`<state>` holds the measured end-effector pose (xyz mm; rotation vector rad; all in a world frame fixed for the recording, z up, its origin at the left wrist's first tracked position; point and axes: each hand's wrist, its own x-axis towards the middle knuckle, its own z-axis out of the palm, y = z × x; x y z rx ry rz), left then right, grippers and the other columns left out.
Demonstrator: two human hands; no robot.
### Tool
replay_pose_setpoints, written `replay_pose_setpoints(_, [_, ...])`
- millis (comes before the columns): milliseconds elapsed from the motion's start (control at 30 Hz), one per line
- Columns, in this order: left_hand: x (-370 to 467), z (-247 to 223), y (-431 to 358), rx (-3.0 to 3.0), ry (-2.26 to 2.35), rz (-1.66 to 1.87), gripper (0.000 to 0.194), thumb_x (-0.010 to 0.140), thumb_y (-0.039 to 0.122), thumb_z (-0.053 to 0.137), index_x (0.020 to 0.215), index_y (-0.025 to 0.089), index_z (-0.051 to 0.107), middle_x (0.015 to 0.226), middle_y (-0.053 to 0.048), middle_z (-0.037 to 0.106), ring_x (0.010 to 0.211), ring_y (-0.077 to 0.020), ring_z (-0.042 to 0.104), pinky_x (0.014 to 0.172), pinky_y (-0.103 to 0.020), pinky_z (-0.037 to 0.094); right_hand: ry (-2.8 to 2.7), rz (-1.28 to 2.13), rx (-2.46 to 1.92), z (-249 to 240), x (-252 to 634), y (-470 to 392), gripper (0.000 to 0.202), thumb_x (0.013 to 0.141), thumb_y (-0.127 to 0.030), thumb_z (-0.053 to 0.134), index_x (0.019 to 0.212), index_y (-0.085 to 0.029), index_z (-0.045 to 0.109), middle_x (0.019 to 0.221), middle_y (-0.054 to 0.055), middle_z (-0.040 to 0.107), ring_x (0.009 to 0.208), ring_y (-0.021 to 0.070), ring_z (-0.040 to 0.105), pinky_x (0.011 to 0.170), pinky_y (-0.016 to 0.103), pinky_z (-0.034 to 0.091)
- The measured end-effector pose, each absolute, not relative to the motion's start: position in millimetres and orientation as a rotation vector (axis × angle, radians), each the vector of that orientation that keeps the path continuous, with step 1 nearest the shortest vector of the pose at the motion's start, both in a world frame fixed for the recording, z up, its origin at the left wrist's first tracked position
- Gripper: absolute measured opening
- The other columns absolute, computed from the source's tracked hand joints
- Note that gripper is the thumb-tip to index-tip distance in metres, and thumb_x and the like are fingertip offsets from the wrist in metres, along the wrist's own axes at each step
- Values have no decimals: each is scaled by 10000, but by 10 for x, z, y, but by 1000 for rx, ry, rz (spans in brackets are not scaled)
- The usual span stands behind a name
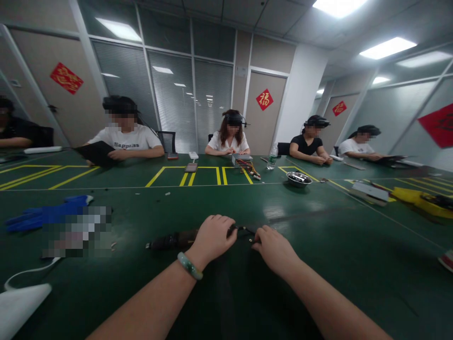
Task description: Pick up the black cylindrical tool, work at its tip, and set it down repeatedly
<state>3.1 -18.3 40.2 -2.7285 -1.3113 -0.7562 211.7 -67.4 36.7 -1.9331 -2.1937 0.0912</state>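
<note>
A dark, long tool (173, 241) lies on the green table, its tip pointing left and its right end running under my left hand (215, 237). The fingers of that hand are curled round a small black part at the tool's right end. From there a short dark cable (245, 229) reaches toward my right hand (271, 245), whose fingers are pinched together at its other end. A small shiny piece (251, 240) shows beside the right fingertips; whether it is held is unclear.
Blue gloves (49, 213) and a blurred-out object with a white cable lie at the left. Farther off are a metal bowl (299, 179), a water bottle (272, 157), a box with coloured wires (241, 160) and yellow items (423, 200). Several people sit across the table.
</note>
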Motion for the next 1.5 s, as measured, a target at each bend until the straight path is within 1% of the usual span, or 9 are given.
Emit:
replay_pose_setpoints(100, [36,398,-189,-2756,-1265,-718,244,930,354,468,1054,228,637,1050,-26,659,963,-194,584,875,-342,421,-2237,87,-1975,377,2102,-640,56,835,-208,631,875,-200,670,928,77,631,883,245,591,775,355,434])
replay_pose_setpoints(233, [66,377,-171,-2766,-1259,-670,186,911,321,505,1007,224,633,988,-25,658,891,-187,590,809,-331,428,-2215,204,-2031,409,2140,-576,62,835,-210,635,876,-192,679,895,68,655,854,237,606,750,334,431])
replay_pose_setpoints(333, [93,362,-164,-2765,-1240,-655,135,893,288,534,976,234,626,951,-14,651,860,-184,587,783,-327,426,-2210,191,-2013,409,2154,-578,94,842,-216,640,914,-173,683,914,79,656,868,233,607,766,323,423])
replay_pose_setpoints(500, [107,362,-175,-2786,-1229,-662,112,888,264,541,970,245,616,958,3,645,857,-174,585,779,-323,426,-2152,155,-1936,370,2155,-585,86,866,-211,615,860,-192,699,910,60,641,850,209,596,762,307,404])
replay_pose_setpoints(600, [109,368,-182,-2808,-1241,-674,117,891,266,540,980,247,613,964,8,645,867,-172,586,794,-324,427,-2038,97,-1811,384,2198,-528,106,893,-209,580,874,-207,684,917,35,634,830,180,583,762,293,398])
replay_pose_setpoints(733, [137,377,-215,-2813,-1276,-671,113,879,262,553,975,244,611,960,6,640,889,-175,587,819,-329,427,-1850,-98,-1612,434,2287,-412,124,934,-217,526,941,-200,648,969,34,625,924,172,559,825,287,388])
replay_pose_setpoints(1067, [180,396,-276,-2796,-1348,-595,89,870,263,563,950,226,579,928,-1,617,805,-167,581,697,-297,426,-2107,93,-1536,235,2200,-404,50,858,-185,635,850,-223,667,895,-6,631,855,155,570,785,291,394])
replay_pose_setpoints(1267, [194,387,-257,-2808,-1327,-605,106,876,247,557,977,232,584,951,-1,629,861,-176,590,762,-310,435,-2136,122,-1520,258,2185,-419,51,867,-187,621,873,-213,664,912,0,628,874,153,570,810,286,404])
replay_pose_setpoints(1500, [174,370,-262,-2850,-1301,-644,122,885,314,560,978,240,587,957,-2,633,866,-186,592,763,-318,439,-2171,126,-1518,221,2152,-436,55,850,-167,630,878,-207,656,904,4,623,879,158,564,817,288,414])
